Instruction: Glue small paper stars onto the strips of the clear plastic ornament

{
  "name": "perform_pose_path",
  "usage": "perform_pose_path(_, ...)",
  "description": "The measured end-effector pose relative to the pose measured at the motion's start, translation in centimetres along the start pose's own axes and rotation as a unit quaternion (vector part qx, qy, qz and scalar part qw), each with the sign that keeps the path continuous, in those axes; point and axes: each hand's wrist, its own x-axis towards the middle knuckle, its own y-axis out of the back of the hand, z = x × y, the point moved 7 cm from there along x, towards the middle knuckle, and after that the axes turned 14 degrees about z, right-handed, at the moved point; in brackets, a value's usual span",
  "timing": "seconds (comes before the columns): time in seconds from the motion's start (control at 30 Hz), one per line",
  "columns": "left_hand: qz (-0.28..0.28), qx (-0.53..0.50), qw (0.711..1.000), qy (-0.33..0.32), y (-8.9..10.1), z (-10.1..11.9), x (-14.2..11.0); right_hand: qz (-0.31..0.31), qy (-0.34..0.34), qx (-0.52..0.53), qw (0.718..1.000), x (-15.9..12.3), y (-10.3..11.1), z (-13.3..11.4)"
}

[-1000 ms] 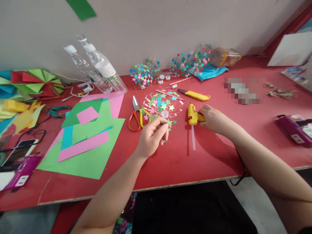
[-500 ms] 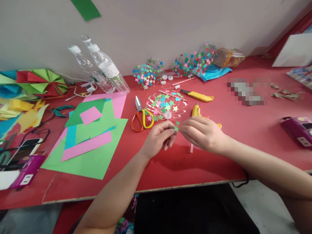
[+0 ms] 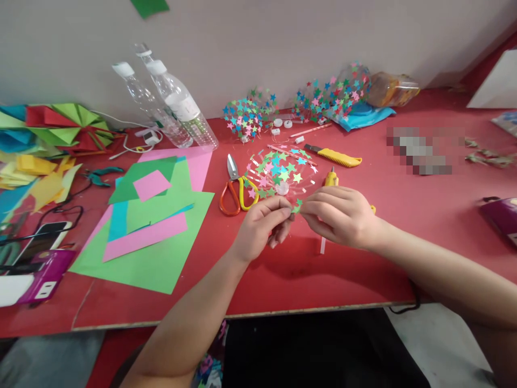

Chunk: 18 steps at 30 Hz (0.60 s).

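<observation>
My left hand (image 3: 264,223) pinches a small green paper star (image 3: 298,205) between thumb and forefinger above the red table. The bunched fingertips of my right hand (image 3: 343,216) meet the star's right side. Just beyond my hands lies a clear plastic piece cut into strips, with colored paper stars (image 3: 285,175) over it and a round whitish center (image 3: 281,188). A yellow glue gun (image 3: 331,178) lies partly hidden under my right hand, and a clear glue stick (image 3: 322,246) pokes out below. Scissors (image 3: 233,168) with red and yellow handles rest left of the stars.
A yellow utility knife (image 3: 338,156) lies behind the glue gun. Star-covered clear balls (image 3: 243,119) stand along the wall near plastic bottles (image 3: 183,110). Colored paper sheets (image 3: 161,269) spread at left beside a phone (image 3: 48,237) and a purple power strip (image 3: 50,275).
My right fingertips have come closer to the green star and now meet it. The view has shifted slightly, while my left hand keeps its pinch.
</observation>
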Motion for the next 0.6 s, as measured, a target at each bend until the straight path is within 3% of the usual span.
perform_pose_path(0.1,0.094,0.06,0.987,-0.116,1.6,1.8,-0.1,0.029,-0.06,-0.001,0.998,0.7,1.4,1.2)
perform_pose_path(0.2,0.173,0.154,0.947,-0.222,2.7,3.0,-0.4,0.039,-0.126,-0.009,0.991,1.4,2.3,2.6)
perform_pose_path(0.27,0.182,0.237,0.916,-0.268,2.5,3.2,-0.4,0.018,-0.13,-0.008,0.991,1.8,2.0,2.9)
perform_pose_path(0.37,0.166,0.335,0.877,-0.301,1.7,2.8,-0.4,-0.02,-0.081,-0.012,0.996,1.8,0.7,2.4)
perform_pose_path(0.6,0.171,0.412,0.821,-0.357,1.2,2.6,-0.7,-0.018,-0.039,-0.038,0.998,0.1,-1.5,1.7)
